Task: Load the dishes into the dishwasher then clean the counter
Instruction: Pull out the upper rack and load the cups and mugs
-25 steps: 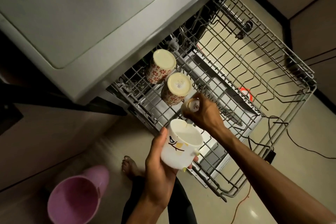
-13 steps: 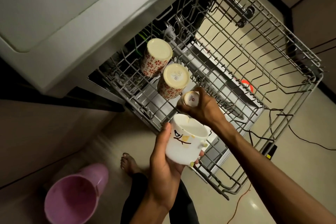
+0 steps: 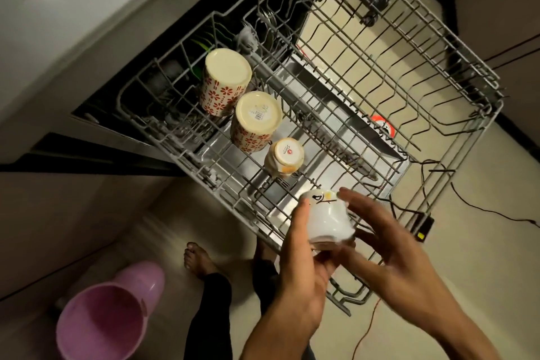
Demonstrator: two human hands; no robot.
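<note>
Left hand (image 3: 304, 254) is gripping the white mug (image 3: 328, 218), thumb up one side and fingers curling under the base, mug tilted over so its bird print faces up, hovering just above the near edge of the rack (image 3: 438, 90). Right hand (image 3: 388, 240) is sitting just beside the mug with fingers spread and mostly straight, holding nothing; fingertips (image 3: 346, 193) are looking like they brush the mug's side, but motion blur is making contact hard to call. Rack is pulled out over the open door. Three pieces are standing upside down in a diagonal row along the rack's left part: two red-flower cups (image 3: 226, 82) (image 3: 257, 120) touching each other, then a small cup (image 3: 285, 156) with a round label on its base, close by. The mug is not in the rack yet. A pink bucket (image 3: 108, 318) is standing on the floor at lower left, a bare foot (image 3: 200, 261) near it. Black cables (image 3: 479, 207) are trailing across the floor to the right.
</note>
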